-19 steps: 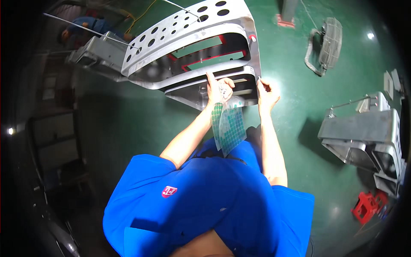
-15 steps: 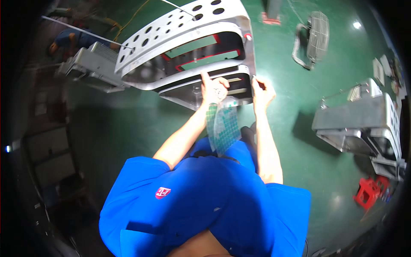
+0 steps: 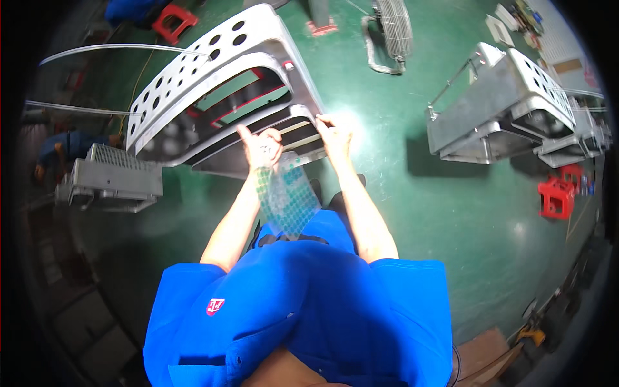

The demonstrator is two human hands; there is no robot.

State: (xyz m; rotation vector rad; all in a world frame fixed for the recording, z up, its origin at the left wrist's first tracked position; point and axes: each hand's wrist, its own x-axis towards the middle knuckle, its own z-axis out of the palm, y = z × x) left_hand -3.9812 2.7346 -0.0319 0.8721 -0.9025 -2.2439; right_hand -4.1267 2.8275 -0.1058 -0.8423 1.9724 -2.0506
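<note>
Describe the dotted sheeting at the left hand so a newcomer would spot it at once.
Start at the large grey metal housing with round holes, upper left of centre. At its lower edge is the left hand, with the translucent sheeting hanging from it. Rows of round green dots set it apart from the blue clothing behind.

Over on the right a grey metal casing (image 3: 477, 106) stands on the green floor (image 3: 387, 200), with a red stool (image 3: 556, 198) near it. Up past the middle I see a caged fan (image 3: 394, 29) and, beside it, a pillar (image 3: 318, 13) on a red foot. Another red stool (image 3: 174, 23) sits at the upper left. Below that, near a smaller grey casing (image 3: 116, 177), someone in blue (image 3: 57, 147) seems bent over, though it's dim there.
</note>
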